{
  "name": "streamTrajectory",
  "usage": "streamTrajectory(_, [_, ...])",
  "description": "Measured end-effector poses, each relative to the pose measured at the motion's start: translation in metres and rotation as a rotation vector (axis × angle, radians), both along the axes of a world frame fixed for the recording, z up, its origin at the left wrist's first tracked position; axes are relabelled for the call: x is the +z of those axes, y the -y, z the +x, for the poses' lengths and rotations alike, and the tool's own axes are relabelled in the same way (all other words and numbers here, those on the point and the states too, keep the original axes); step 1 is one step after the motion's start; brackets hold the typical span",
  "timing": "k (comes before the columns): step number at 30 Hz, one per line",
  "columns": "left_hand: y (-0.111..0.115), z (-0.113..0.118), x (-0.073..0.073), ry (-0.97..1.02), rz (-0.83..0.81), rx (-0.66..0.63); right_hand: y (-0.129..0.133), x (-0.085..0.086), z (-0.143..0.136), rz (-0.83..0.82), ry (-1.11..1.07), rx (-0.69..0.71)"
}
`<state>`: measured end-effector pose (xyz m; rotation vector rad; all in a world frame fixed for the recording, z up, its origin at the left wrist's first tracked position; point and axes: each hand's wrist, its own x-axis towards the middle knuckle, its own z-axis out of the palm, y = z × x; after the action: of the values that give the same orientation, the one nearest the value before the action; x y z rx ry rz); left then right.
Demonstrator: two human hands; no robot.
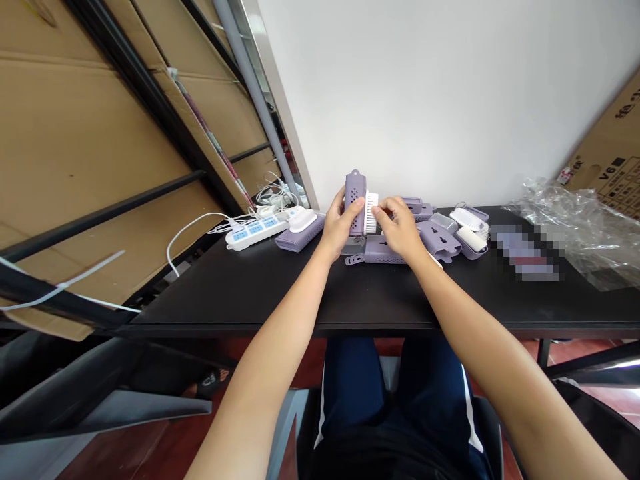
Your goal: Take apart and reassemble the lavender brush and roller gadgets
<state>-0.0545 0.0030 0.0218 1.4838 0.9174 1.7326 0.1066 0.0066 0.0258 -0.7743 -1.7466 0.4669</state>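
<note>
My left hand (340,225) is closed round a purple perforated holder (355,190), held upright above the black table (280,293). Against the holder's right side stands a white-bristled brush (371,213), its bristles facing right. The fingers of my right hand (399,223) pinch the brush at the bristles. Below both hands another purple holder (383,251) lies flat. Right of my right hand are a purple holder with cut-out slots (438,241) and white brushes (469,221). A purple holder (300,235) with a white brush (303,219) on top lies to the left.
A white power strip (257,231) with tangled white cables (275,197) lies at the left back. Crumpled clear plastic (585,227) covers the right end, near a cardboard box (613,153). A white wall (430,100) rises behind the table.
</note>
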Motion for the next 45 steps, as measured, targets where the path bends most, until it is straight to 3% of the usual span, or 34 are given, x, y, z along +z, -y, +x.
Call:
streamTrajectory(6, [0.003,0.000,0.001,0.044,-0.036,-0.013,0.002,0.001,0.000,-0.036,0.022,0.026])
streamTrajectory(11, [0.004,0.000,0.002,0.037,-0.052,-0.068,0.001,-0.001,0.001,-0.044,0.006,-0.030])
streamTrajectory(18, [0.005,0.000,0.004,0.093,-0.088,-0.037,0.004,0.001,0.000,0.027,0.028,0.039])
streamTrajectory(24, [0.005,0.000,0.004,0.045,-0.097,-0.103,0.006,0.000,0.000,0.007,0.033,-0.063])
streamTrajectory(32, [-0.009,-0.018,0.004,0.270,-0.148,0.095,0.005,0.003,0.003,-0.009,-0.014,-0.070])
streamTrajectory(40, [-0.009,-0.039,0.010,0.494,-0.353,0.063,-0.008,0.005,0.019,-0.107,-0.138,-0.303])
streamTrajectory(45, [-0.019,-0.048,-0.001,0.433,-0.440,0.121,-0.005,0.010,0.024,-0.265,0.093,-0.293])
